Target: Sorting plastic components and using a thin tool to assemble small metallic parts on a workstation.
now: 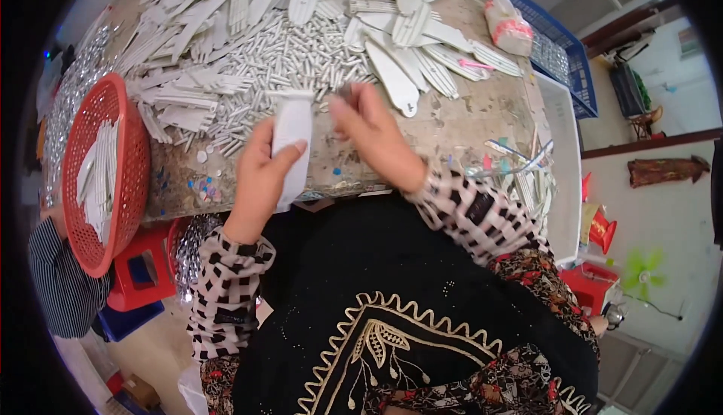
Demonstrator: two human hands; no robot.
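— Left hand (260, 178): what about the fingers (290, 151)?
— Curled and clamped around a flat white plastic card with a flared top (292, 130), thumb across its front, the other fingers behind.
— Long axis?
— Roughly upright in the view, flared end pointing away from the body toward the heap, lower end hidden in the palm and over the table's near edge.
— Right hand (374, 138)?
— Just right of the card, fingertips (340, 106) drawn together near its top corner, seemingly pinching something small; too blurred to tell what.
— Outward from there?
— Directly beyond both hands, a loose heap of small silvery-white metal pins (290, 53), ringed by flat white comb-shaped plastic strips (410, 27). Far left, a round red plastic mesh basket (132, 166) tipped over the worn, paint-flecked tabletop's (467, 117) edge, white strips inside.
— Open room?
— Bare patch of tabletop right of the right hand, up to the table's right rim, where a white tray (566, 151) and blue crate (568, 46) stand.
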